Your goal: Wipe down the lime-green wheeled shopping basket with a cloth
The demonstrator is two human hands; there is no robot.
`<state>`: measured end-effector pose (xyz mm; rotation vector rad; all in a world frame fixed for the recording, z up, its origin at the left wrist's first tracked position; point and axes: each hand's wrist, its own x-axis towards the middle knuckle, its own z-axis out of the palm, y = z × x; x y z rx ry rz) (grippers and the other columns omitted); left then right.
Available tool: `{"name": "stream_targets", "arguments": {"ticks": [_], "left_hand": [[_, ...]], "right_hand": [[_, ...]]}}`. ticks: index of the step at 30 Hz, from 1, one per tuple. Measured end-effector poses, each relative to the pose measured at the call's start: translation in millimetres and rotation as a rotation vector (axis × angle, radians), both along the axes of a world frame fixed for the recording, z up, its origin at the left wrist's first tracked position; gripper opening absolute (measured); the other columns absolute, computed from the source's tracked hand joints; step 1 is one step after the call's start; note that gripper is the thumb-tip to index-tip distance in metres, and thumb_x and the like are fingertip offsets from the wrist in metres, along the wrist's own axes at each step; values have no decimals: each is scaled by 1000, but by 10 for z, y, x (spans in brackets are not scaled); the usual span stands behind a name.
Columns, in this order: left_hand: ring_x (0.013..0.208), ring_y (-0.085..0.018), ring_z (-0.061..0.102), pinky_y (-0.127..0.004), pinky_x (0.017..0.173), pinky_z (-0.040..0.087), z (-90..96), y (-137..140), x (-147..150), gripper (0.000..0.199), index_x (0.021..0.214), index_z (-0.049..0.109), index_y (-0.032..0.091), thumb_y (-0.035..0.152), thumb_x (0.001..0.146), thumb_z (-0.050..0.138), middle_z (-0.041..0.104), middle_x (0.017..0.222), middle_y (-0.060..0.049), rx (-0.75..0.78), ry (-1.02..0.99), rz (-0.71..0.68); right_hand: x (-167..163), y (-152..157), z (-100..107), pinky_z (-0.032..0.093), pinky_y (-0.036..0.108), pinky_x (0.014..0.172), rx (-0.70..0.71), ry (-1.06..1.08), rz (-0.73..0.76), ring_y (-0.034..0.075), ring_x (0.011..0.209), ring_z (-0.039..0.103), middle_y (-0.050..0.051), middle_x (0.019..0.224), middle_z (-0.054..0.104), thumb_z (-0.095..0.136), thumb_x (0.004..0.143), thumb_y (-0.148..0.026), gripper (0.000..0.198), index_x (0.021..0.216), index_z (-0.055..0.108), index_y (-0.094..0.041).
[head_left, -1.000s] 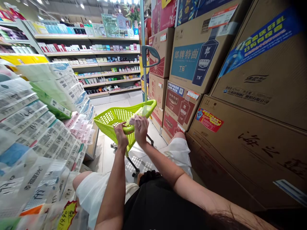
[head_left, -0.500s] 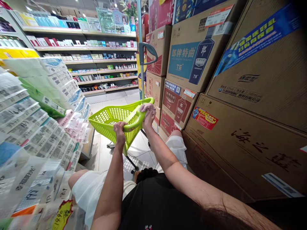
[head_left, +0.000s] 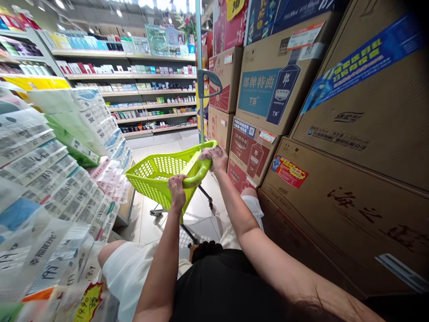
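Observation:
A lime-green plastic shopping cart (head_left: 152, 190) stands before me, its perforated basket pointing to the left. My left hand (head_left: 177, 188) is closed around the near end of its curved green handle (head_left: 198, 176). Farther along, my right hand (head_left: 220, 157) curls over the handle's right side, together with a crumpled pinkish-grey cloth (head_left: 206, 154) that rests against the handle. Some of the right hand's fingers are hidden by the cloth and the handle. No goods show in the visible part of the basket.
Stacked cardboard cartons (head_left: 258, 85) rise close on my right. Plastic-wrapped paper packs (head_left: 50, 179) slope along my left. A grey-blue pole with a looped handle (head_left: 211, 83) stands beyond the cart. Shelves of small boxed goods (head_left: 150, 77) cross the back, behind a tiled floor (head_left: 167, 141).
The view has tilted up slightly, so the surroundings sit lower and farther right. Both hands remain on the cart handle; the right hand has shifted a little outward beside the cloth.

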<state>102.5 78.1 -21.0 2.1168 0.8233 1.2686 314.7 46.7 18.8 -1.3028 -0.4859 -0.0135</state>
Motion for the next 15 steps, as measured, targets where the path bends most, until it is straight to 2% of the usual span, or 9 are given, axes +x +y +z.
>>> {"name": "stream_targets", "arguments": {"ticks": [2, 4, 6, 8, 11, 15], "left_hand": [[108, -28, 46, -49, 106, 30, -18, -44, 20, 81, 91, 71, 27, 64, 97, -1, 63, 100, -10, 21, 20, -12], [109, -28, 45, -49, 106, 29, -38, -84, 35, 78, 94, 70, 28, 60, 99, 0, 64, 102, -9, 38, 42, -22], [111, -28, 45, -49, 107, 28, -49, -126, 55, 75, 95, 70, 29, 56, 100, 0, 64, 104, -9, 44, 54, -20], [112, -28, 44, -50, 107, 27, -50, -170, 80, 73, 94, 70, 28, 53, 101, 2, 64, 104, -9, 42, 53, -11], [112, -29, 44, -50, 106, 27, -44, -215, 99, 69, 93, 70, 28, 49, 102, 5, 64, 105, -10, 44, 38, -1], [108, -29, 46, -51, 104, 29, -50, -204, 42, 70, 90, 69, 28, 52, 101, 5, 64, 99, -10, 58, 33, 15]], "right_hand": [[99, -185, 109, 54, 29, 78, 2, -43, -25, 16, 83, 63, 2, 94, 68, 59, 78, -29, 16, 91, 61, -20], [196, -314, 209, 53, 32, 87, -26, -155, -91, 18, 93, 61, 5, 102, 65, 58, 75, -24, 12, 86, 61, -20], [255, -331, 281, 49, 37, 98, -92, -241, -150, 21, 108, 57, 8, 115, 61, 60, 73, -21, 8, 81, 59, -20], [225, -248, 284, 44, 43, 106, -186, -256, -132, 25, 120, 50, 11, 123, 55, 66, 71, -21, 11, 78, 58, -19], [-12, -102, 110, 40, 46, 111, -263, -187, -3, 26, 127, 47, 10, 122, 55, 72, 76, -31, 19, 88, 61, -21], [-340, -68, -233, 37, 44, 115, -185, -211, 124, 23, 131, 46, 7, 127, 54, 55, 92, -43, 26, 112, 63, -29]]}}
